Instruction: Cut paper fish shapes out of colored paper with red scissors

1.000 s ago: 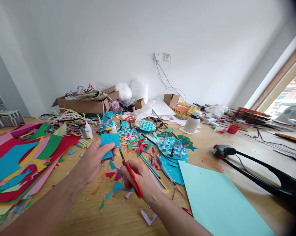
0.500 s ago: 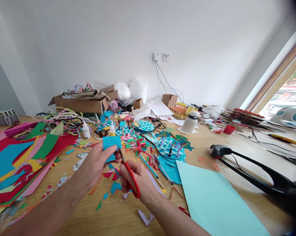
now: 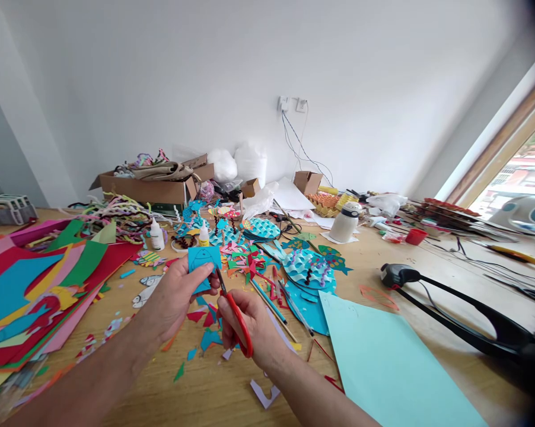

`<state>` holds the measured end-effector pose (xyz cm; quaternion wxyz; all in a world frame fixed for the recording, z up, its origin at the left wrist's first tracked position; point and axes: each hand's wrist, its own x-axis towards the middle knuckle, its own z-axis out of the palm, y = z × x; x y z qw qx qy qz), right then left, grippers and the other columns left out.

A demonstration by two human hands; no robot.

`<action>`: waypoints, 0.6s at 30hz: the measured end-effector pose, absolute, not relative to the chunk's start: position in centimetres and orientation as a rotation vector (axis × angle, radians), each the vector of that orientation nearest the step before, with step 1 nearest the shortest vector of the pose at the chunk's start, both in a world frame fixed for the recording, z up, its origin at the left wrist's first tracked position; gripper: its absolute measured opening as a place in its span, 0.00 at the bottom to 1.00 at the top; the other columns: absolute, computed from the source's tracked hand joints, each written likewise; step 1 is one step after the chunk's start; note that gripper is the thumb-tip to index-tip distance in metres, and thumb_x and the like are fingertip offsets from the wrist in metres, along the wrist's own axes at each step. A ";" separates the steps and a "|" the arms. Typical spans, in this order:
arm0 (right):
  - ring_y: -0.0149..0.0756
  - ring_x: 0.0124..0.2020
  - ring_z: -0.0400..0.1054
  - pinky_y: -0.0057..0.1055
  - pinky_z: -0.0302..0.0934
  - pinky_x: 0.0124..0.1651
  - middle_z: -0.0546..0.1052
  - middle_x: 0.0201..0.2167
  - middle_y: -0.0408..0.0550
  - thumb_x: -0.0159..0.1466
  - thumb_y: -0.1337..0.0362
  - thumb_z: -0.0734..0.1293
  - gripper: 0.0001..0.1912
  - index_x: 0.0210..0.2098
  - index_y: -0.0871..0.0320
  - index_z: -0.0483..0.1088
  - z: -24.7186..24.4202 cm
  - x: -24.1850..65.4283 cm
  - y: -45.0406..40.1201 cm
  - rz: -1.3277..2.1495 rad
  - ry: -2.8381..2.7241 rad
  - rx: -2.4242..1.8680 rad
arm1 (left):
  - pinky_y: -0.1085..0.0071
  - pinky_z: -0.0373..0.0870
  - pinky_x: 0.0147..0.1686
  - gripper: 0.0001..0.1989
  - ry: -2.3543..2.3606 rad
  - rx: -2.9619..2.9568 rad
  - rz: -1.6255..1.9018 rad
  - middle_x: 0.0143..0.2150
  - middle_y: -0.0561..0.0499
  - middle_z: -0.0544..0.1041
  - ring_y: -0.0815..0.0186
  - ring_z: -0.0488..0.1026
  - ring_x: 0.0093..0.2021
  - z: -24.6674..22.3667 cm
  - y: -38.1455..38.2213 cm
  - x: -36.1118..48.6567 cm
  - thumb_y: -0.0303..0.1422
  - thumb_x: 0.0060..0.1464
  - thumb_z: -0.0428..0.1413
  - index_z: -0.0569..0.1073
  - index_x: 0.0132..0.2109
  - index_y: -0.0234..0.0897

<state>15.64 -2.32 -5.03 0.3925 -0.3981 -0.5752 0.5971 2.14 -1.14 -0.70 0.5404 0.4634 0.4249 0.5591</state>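
Note:
Between thumb and fingers, my left hand pinches a small piece of blue paper above the table. A fish outline is drawn on the paper in dark line. My right hand is closed round the red handles of a pair of scissors. The scissor blades point up and left and meet the right edge of the paper; how far they are parted is hard to make out. Below my hands lie blue and red paper scraps.
Coloured paper sheets are stacked at left. A pale green sheet lies at right, beside a black-framed device. Glue bottles, pens, blue paper discs and a white flask stand or lie beyond my hands.
Hardly anything differs. The whole view has shifted a few pixels, and both hands keep the same hold on the paper and scissors.

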 end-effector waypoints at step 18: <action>0.25 0.11 0.56 0.21 0.48 0.13 0.62 0.09 0.36 0.50 0.37 0.66 0.28 0.20 0.57 0.58 -4.7 15.6 -2.3 1.513 -1.477 -1.030 | 0.75 0.68 0.26 0.06 1.002 1.086 1.326 0.20 0.57 0.75 0.70 0.68 0.23 -0.5 -1.2 2.2 0.34 0.41 0.60 0.72 0.24 0.37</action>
